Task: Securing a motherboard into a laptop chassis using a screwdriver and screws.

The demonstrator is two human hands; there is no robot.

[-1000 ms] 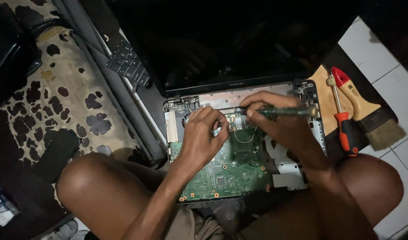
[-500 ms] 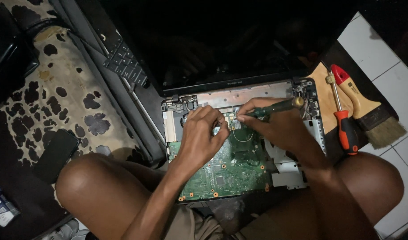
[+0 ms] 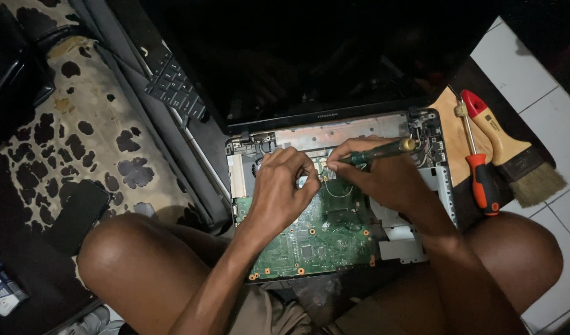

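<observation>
An opened laptop rests between my knees, its green circuit board exposed and its dark screen tilted back. My right hand grips a green-handled screwdriver, whose tip points left onto the board's upper part. My left hand hovers over the same spot with fingers pinched together near the tip; whether something tiny sits between them is hidden.
A red-handled screwdriver and a wooden-handled paintbrush lie to the right on a brown mat. A detached keyboard leans at the upper left. A dark phone lies on the spotted cloth; white floor tiles are at right.
The screwdriver has tilted, with its butt end raised toward the right and its tip lowered onto the board. My left hand has stayed pinched beside the tip.
</observation>
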